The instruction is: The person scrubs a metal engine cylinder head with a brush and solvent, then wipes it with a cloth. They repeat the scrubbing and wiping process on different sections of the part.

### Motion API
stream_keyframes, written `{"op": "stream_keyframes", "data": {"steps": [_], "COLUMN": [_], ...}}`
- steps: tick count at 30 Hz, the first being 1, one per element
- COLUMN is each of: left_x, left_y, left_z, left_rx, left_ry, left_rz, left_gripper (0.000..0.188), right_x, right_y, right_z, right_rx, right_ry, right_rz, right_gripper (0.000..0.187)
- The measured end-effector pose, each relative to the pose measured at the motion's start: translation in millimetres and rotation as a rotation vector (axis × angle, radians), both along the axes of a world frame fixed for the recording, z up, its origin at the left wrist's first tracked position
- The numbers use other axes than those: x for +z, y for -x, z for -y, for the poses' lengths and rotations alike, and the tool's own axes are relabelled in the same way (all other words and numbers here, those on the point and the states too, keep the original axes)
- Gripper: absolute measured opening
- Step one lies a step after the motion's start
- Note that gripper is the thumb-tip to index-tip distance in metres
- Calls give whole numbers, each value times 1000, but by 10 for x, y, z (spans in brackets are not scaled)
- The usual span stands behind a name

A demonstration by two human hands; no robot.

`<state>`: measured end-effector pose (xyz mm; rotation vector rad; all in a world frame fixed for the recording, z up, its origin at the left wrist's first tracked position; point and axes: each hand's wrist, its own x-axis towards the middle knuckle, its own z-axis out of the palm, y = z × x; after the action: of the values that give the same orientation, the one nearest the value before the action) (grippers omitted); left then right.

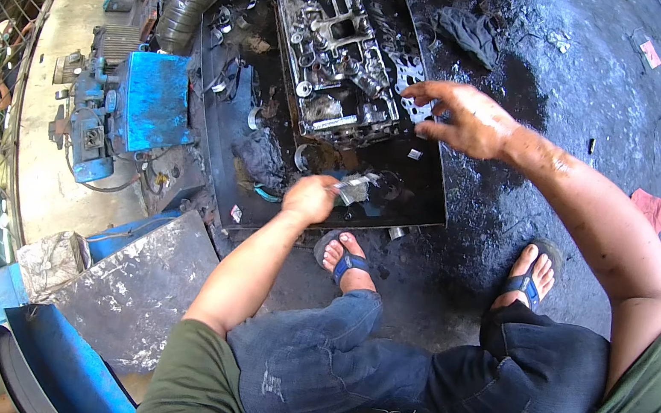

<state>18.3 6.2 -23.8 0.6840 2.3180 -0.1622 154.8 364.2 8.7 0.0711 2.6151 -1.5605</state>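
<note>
Two bare hands work at a black metal tray; the left hand, just inside the tray's near edge around its middle, is closed, pinching a small, crumpled, silvery packet between thumb and fingers; the right hand hovers by the tray's right edge, half open, its fingers parted and apparently holding nothing; its fingertips are near a perforated metal plate, though whether they touch it I cannot tell; a long metal engine part lies in the tray, stretching from the far edge and ending short of the near one; a dark rag sits toward the near left corner; outside the left edge stand a blue machine and a plastic bottle with a red cap.
</note>
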Motion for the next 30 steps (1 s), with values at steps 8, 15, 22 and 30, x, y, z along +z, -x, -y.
{"op": "stream_keyframes", "data": {"steps": [8,15,22,30], "left_x": [2172,1659,953,805], "left_y": [-167,-716,-1485,-1604], "left_z": [-506,-1138,-1264,-1399], "left_rx": [63,-208,472,848], "left_ry": [-171,-414,-750,-894], "left_rz": [114,-271,-286,-157], "left_gripper": [43,47,52,50], "right_x": [-78,-434,-585,-564], "right_y": [262,583,478,290], "right_z": [-254,-57,171,269], "right_rx": [84,-68,-103,-144], "right_ry": [-27,440,852,1081], "right_rz": [-70,-166,14,66], "right_gripper": [69,29,24,33]}}
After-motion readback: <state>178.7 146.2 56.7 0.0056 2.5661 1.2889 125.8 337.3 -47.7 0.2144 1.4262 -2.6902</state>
